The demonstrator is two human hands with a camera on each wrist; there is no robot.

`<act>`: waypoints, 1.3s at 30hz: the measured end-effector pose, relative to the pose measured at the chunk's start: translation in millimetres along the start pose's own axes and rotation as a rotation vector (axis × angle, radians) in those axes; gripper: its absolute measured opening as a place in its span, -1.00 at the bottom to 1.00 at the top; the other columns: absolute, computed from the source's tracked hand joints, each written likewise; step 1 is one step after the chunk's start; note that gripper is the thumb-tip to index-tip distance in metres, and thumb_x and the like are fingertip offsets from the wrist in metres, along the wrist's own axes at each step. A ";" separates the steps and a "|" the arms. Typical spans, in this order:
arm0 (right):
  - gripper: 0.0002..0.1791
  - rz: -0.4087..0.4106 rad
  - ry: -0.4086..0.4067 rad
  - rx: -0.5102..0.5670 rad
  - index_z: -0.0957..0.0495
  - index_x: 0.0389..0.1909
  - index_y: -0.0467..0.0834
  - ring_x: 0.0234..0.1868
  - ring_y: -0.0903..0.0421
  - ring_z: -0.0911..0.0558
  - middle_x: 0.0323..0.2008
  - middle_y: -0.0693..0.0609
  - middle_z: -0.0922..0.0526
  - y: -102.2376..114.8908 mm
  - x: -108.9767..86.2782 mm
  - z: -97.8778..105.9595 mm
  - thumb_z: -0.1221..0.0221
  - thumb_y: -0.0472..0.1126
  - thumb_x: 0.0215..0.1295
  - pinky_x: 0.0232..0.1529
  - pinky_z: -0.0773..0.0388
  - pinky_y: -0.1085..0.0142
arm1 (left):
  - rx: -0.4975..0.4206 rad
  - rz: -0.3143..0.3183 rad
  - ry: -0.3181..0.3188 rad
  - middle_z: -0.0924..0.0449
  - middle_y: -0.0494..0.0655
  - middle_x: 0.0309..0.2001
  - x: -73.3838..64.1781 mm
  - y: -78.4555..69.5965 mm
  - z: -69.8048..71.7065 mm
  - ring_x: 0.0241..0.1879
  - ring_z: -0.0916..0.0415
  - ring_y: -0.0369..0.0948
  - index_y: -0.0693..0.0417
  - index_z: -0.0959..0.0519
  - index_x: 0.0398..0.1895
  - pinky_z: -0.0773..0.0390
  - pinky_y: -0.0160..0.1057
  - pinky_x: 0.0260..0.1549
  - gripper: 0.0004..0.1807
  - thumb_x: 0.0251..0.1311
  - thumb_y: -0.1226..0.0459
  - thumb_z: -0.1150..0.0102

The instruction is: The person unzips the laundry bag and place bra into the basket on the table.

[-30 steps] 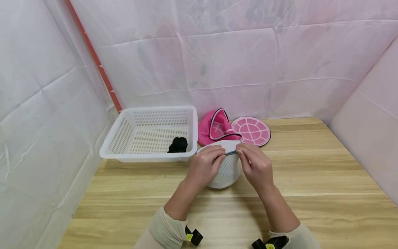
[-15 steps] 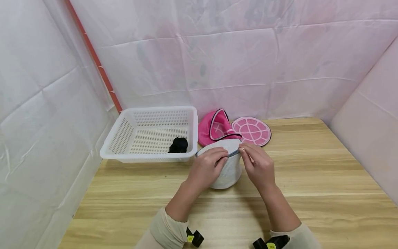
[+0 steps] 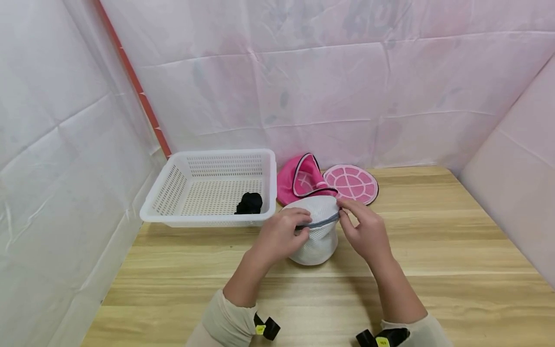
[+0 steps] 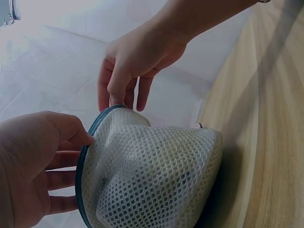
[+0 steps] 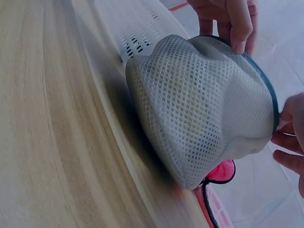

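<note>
A white mesh laundry bag (image 3: pixel 318 246) with a blue-grey zip round its upper edge stands on the table, between both hands. My left hand (image 3: pixel 282 233) holds the near left part of the zipped edge; in the left wrist view its thumb (image 4: pixel 78 133) lies on the rim and the fingers reach behind it. My right hand (image 3: pixel 366 229) pinches the edge at the right end of the visible zip. Between the hands the zip band (image 3: pixel 323 222) runs in view, and the mesh below it is creased. Something pale and dark shows faintly through the mesh in the left wrist view.
A white perforated plastic basket (image 3: pixel 208 220) stands to the left, with a black bundled item (image 3: pixel 249 203) in it. Behind the bag lie a pink bag (image 3: pixel 286 180), its mouth gaping, and a pink round mesh piece (image 3: pixel 351 184). White sheeting (image 3: pixel 321 91) walls the table in.
My left hand has shifted slightly left and down, its fingers more spread. My right hand has moved a little right along the edge, and more of the zip shows between the hands.
</note>
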State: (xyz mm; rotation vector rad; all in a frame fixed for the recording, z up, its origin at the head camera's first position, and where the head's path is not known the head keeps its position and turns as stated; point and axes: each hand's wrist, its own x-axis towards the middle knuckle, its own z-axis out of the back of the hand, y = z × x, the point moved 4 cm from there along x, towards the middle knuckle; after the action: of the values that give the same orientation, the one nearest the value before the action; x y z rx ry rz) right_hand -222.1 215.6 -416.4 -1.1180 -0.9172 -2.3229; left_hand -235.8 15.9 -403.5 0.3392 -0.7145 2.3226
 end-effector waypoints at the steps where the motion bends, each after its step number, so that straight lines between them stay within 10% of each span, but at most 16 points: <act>1: -0.67 -0.002 0.027 0.006 -0.69 -0.12 -0.29 -0.10 -0.10 -0.71 -0.16 -0.16 -0.74 0.3 -0.3 -0.8 -0.28 -0.53 0.04 0.21 -0.30 0.71 | 0.008 -0.003 0.003 -0.68 -0.18 0.00 0.0 -0.9 -0.7 0.08 -0.59 -0.26 0.01 -0.74 -0.13 -0.59 -0.28 0.07 -0.77 0.15 0.25 -0.26; 10: -0.60 -0.062 0.276 0.031 -0.68 -0.04 -0.21 0.07 -0.07 -0.64 0.00 -0.07 -0.69 0.2 -5.6 -10.4 -0.27 -0.43 0.02 0.19 -0.23 0.76 | 0.014 0.005 0.011 -0.70 -0.18 -0.04 0.2 -2.4 -5.6 0.06 -0.60 -0.25 0.01 -0.75 -0.20 -0.60 -0.25 0.07 -0.84 0.22 0.25 -0.24; 18: -0.70 -0.061 0.324 -0.014 -0.72 -0.13 -0.22 0.05 -0.08 -0.66 -0.02 -0.08 -0.70 0.7 -5.4 -11.2 -0.36 -0.41 0.05 0.03 -0.60 0.07 | 0.018 0.031 0.065 -0.66 -0.18 0.03 -0.4 -3.6 -8.2 0.13 -0.54 -0.24 0.00 -0.72 -0.12 -0.53 -0.27 0.17 -0.80 0.19 0.25 -0.32; 24: -0.73 -0.087 0.322 0.044 -0.74 -0.15 -0.20 0.04 -0.09 -0.67 -0.05 -0.08 -0.72 -3.1 -6.2 -10.3 -0.34 -0.42 0.10 0.17 -0.42 0.61 | 0.018 0.049 0.060 -0.64 -0.16 0.05 0.0 -1.3 -11.1 0.14 -0.52 -0.23 0.00 -0.67 -0.02 -0.51 -0.28 0.19 -0.67 0.12 0.24 -0.41; 31: -0.76 -0.213 0.183 0.114 -0.75 -0.16 -0.19 0.00 0.06 -0.69 -0.11 -0.09 -0.75 -8.3 -4.3 -8.0 -0.28 -0.45 0.17 0.11 -0.33 0.75 | 0.053 0.091 -0.071 -0.54 -0.06 0.14 0.9 2.9 -10.8 0.19 -0.46 -0.13 0.01 -0.56 0.17 -0.50 -0.17 0.20 -0.35 -0.07 0.17 -0.55; 39: -0.80 -0.597 -0.126 0.337 -0.70 -0.12 -0.34 -0.26 0.48 -0.64 -0.28 -0.09 -0.75 -21.9 -7.8 -5.0 -0.22 -0.37 0.30 -0.22 -0.61 0.60 | 0.055 0.174 -0.174 -0.07 0.07 0.49 2.7 5.2 -7.4 0.47 -0.06 -0.01 0.05 -0.14 0.51 -0.28 -0.08 0.41 0.18 -0.20 0.04 -0.62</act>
State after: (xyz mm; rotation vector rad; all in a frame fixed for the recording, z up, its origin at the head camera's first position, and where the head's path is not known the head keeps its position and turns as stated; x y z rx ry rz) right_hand -233.2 228.1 -433.3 -0.9416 -1.8167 -2.4056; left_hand -241.6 18.4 -410.6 0.5272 -0.7929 2.5026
